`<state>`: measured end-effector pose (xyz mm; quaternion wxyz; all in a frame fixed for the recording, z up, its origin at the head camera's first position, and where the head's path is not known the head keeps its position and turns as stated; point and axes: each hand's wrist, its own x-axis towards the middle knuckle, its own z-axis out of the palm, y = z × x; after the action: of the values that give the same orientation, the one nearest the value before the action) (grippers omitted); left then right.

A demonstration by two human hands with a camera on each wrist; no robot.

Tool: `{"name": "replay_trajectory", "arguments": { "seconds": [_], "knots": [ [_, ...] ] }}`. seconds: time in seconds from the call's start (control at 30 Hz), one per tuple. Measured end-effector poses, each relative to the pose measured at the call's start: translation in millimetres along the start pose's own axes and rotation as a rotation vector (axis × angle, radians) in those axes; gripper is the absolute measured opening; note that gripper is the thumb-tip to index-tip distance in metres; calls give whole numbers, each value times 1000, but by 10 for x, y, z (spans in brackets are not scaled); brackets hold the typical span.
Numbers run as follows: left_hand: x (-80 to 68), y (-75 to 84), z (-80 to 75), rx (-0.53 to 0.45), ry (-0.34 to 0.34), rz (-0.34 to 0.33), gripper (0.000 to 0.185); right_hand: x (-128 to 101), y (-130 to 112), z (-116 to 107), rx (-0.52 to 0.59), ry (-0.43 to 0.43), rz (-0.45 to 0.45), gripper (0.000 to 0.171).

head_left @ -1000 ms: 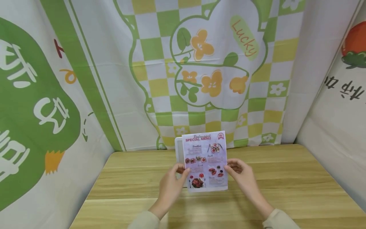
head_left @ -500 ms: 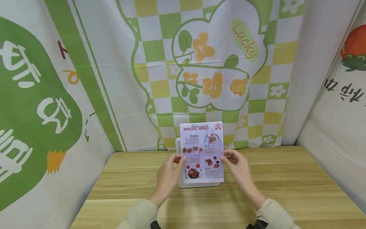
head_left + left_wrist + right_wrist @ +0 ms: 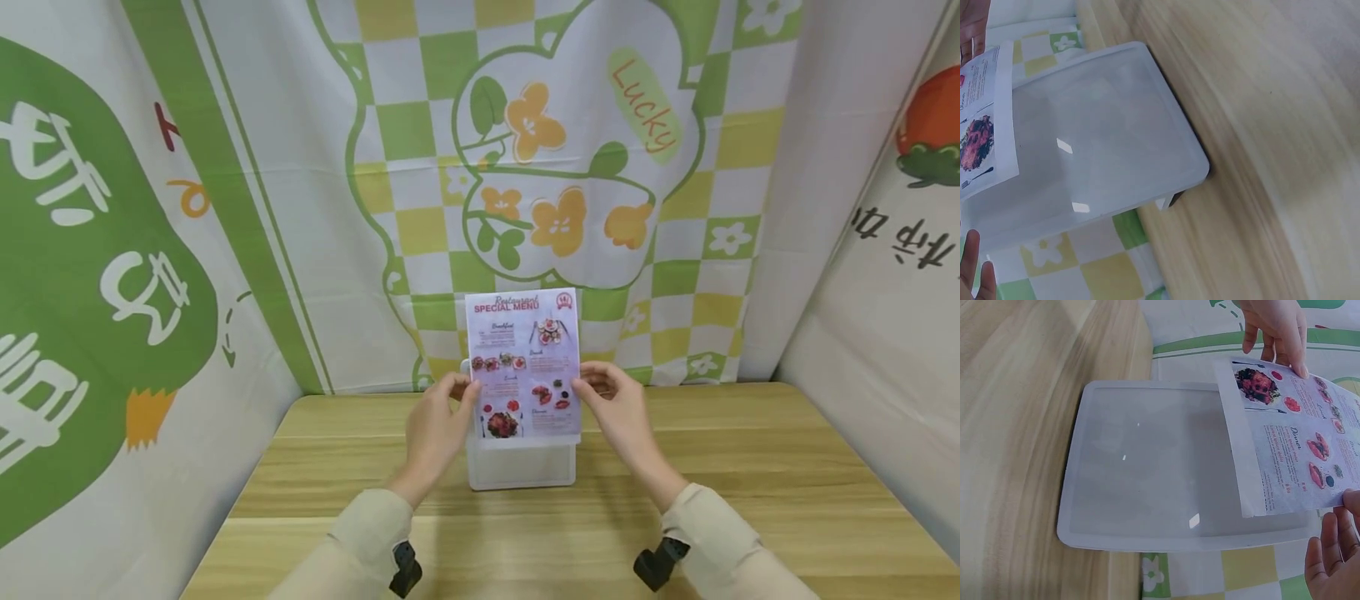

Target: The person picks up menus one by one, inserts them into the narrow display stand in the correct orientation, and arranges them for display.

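Head view, clock positions read from the centre of the menu sheet. The person's left hand grasps the sheet's edge near 8 o'clock and the right hand its opposite edge near 4 o'clock, each with the thumb in front and fingers behind. Both grips are engaged; neither hand is released.

Sheet is raised above the wooden table, print toward the wearer, and overlaps the upper part of the white frame. Lower part of the frame shows bare at 6 o'clock; the sheet's top runs past the frame's top toward 12 o'clock. Frame stands on the table; left wrist view shows a small white foot behind it. Whether sheet and frame touch cannot be told.

Step in hand, judged: aligning the sheet with the frame's face, or clearing it from there; its pose does not settle which. If fitting, the next move calls for an even lowering toward 6 o'clock, both side edges kept parallel to the frame's border. If clearing, it calls for a straight lift toward 12 o'clock. Paper looks thin, its blank lower margin slightly bowed in the left wrist view; unequal pull would probably skew or crease it.
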<state>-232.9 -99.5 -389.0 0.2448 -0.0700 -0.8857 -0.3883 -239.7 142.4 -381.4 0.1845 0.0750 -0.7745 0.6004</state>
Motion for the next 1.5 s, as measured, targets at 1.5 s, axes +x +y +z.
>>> {"name": "replay_trajectory", "arguments": {
  "seconds": [1.5],
  "knots": [
    [902,271,-209,84,53,62,30,878,-520,91,-131,59,-158,23]
  ]
}}
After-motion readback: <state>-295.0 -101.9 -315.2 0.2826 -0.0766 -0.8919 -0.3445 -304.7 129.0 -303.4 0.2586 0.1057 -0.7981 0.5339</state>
